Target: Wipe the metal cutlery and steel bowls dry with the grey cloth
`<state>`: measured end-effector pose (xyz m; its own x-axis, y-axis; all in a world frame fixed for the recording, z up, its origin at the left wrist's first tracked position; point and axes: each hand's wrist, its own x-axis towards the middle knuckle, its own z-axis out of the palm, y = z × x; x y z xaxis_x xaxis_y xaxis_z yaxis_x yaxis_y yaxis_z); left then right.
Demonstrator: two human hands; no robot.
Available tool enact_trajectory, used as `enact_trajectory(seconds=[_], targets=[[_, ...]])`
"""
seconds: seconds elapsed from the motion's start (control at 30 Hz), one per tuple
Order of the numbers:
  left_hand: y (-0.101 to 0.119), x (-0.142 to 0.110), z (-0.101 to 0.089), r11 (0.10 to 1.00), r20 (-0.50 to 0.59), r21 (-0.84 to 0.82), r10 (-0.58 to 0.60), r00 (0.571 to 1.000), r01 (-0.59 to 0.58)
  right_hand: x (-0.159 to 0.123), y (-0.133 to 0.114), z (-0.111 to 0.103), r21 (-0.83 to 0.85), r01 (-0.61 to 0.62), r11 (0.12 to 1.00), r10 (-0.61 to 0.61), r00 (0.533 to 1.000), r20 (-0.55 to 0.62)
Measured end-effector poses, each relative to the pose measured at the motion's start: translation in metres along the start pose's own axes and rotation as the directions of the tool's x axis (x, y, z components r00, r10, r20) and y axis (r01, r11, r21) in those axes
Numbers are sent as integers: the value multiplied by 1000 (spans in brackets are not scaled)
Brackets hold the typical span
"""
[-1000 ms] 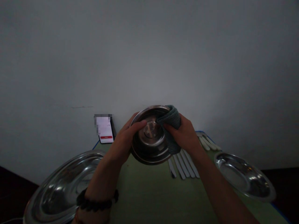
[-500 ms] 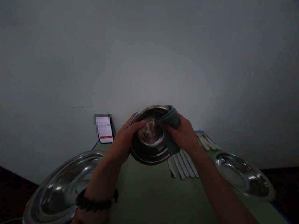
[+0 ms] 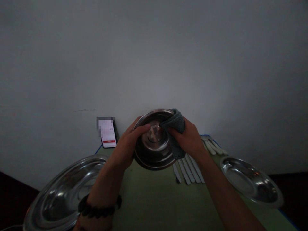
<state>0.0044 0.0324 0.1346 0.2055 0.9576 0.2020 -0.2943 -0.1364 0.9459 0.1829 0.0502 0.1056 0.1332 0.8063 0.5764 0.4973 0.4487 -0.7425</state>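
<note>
A shiny metal bowl [image 3: 154, 157] is held up above the table, tilted so that its inside faces me. My left hand [image 3: 127, 142] grips its left side, thumb over the rim and fingers hidden behind. On the right, my right hand [image 3: 189, 136] is closed on a grey-green cloth [image 3: 176, 123] that is folded over the bowl's right rim. The thumb presses the cloth against the inner wall, and the other fingers are out of sight behind it. Below the bowl's right side lie several flat metal table knives [image 3: 190, 171], partly covered by my right arm.
A large metal basin [image 3: 57, 195] stands at the left of the green table [image 3: 154, 199]. An oval metal dish [image 3: 250, 181] sits at the right edge. Several light-handled utensils [image 3: 214, 147] lie at the back right. A phone [image 3: 108, 133] leans against the wall [image 3: 154, 57].
</note>
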Motion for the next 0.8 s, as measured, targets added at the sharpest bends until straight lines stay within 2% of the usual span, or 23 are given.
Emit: enact_trajectory(seconds=[0.8], targets=[[-2, 2, -3, 1000, -9, 6, -26, 1000, 26, 0, 1, 0, -15, 10, 1000, -10, 1000, 6]])
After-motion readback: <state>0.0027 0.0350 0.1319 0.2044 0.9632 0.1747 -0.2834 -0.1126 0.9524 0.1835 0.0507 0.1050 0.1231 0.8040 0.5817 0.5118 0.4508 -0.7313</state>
